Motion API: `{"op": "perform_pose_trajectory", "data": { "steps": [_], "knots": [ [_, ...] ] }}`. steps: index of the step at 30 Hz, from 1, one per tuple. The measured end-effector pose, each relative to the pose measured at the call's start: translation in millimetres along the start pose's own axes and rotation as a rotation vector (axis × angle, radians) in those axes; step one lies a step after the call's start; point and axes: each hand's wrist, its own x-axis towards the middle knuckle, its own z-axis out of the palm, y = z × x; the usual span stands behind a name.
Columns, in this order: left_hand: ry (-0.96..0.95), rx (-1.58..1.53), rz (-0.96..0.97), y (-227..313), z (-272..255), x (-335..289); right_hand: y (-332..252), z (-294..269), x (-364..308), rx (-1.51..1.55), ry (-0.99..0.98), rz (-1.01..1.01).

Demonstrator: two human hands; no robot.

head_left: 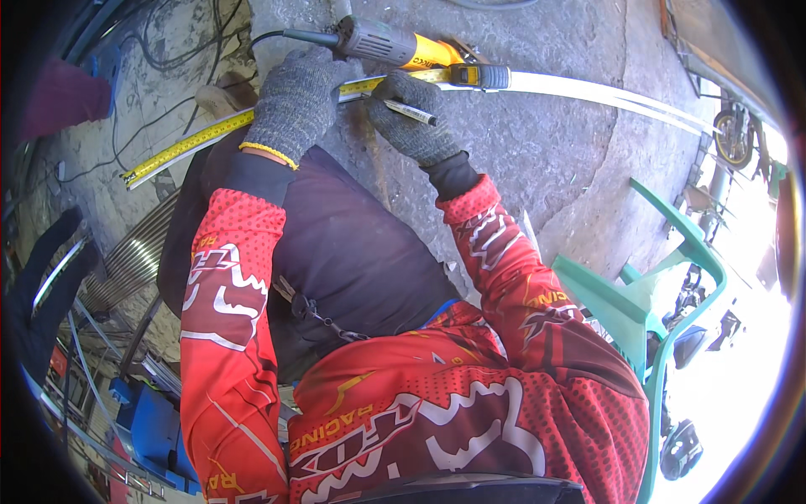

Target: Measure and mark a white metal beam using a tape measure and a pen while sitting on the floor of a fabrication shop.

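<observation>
My left hand (295, 105), in a grey knit glove with a yellow cuff edge, is closed round the yellow tape measure blade (189, 144) and the long pale metal bar under it. The blade runs along the bar from its left end to the tape measure case (480, 77), black and yellow, right of my hands. In my right hand (413, 118), also gloved, is a white marker (410, 112) with a dark end pointing right; its fingers are bent close to the blade. Past the case the shiny metal bar (604, 91) stretches far right.
Just beyond my hands, an angle grinder (382, 44) with grey body and yellow head lies on the concrete floor (554, 143), its cord trailing left. A green plastic chair (621, 294) stands at my right. Cables, a blue object (151, 428) and metal tubes (134, 252) lie left.
</observation>
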Motion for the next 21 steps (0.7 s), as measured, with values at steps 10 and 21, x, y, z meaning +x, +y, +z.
{"op": "perform_pose_trajectory", "data": {
  "steps": [10,21],
  "knots": [
    [-0.053,0.019,-0.021,1.8,-3.8,1.5,0.7,0.3,0.2,-0.012,0.009,-0.008],
    [-0.027,-0.021,-0.027,3.1,-5.9,0.3,-9.9,-3.3,3.5,0.013,0.011,0.007]
  ]
}}
